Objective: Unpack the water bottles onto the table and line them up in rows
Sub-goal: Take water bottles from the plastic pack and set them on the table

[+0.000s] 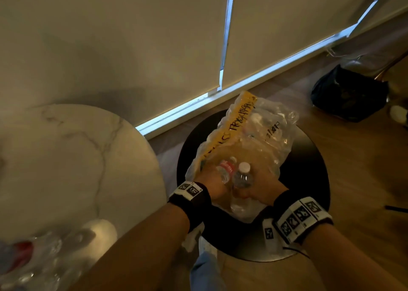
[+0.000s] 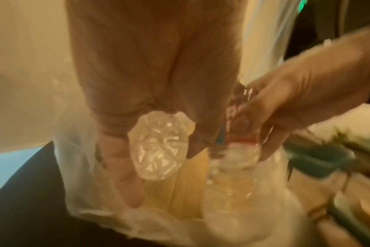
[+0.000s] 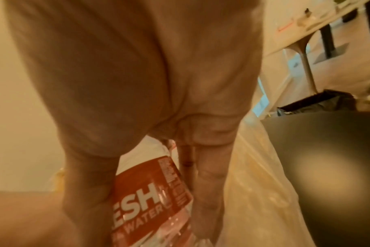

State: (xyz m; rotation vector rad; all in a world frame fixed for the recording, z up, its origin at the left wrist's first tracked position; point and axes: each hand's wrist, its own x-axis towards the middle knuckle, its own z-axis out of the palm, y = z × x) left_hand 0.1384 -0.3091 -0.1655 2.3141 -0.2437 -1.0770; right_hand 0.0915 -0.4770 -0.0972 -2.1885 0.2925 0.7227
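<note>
A torn clear plastic pack (image 1: 254, 140) of water bottles, with a yellow written strip (image 1: 234, 125), lies on a round black stool (image 1: 309, 158). My left hand (image 1: 212, 180) grips a red-labelled bottle (image 1: 226, 170) at the pack's near end; the left wrist view shows that bottle's ribbed base (image 2: 158, 147) between my fingers (image 2: 120, 167). Right beside it, my right hand (image 1: 262, 191) grips a white-capped bottle (image 1: 242, 177), its red label (image 3: 148, 200) filling the right wrist view. Both bottles are tilted and partly inside the wrap. Blurred bottles (image 1: 33, 259) stand on the marble table (image 1: 66, 158) at lower left.
The round marble table sits left of the stool with a narrow gap between them. A black bag (image 1: 351, 92) lies on the wood floor at the far right. A wall with blinds (image 1: 154, 36) runs behind. My leg (image 1: 203, 273) is below the stool's near edge.
</note>
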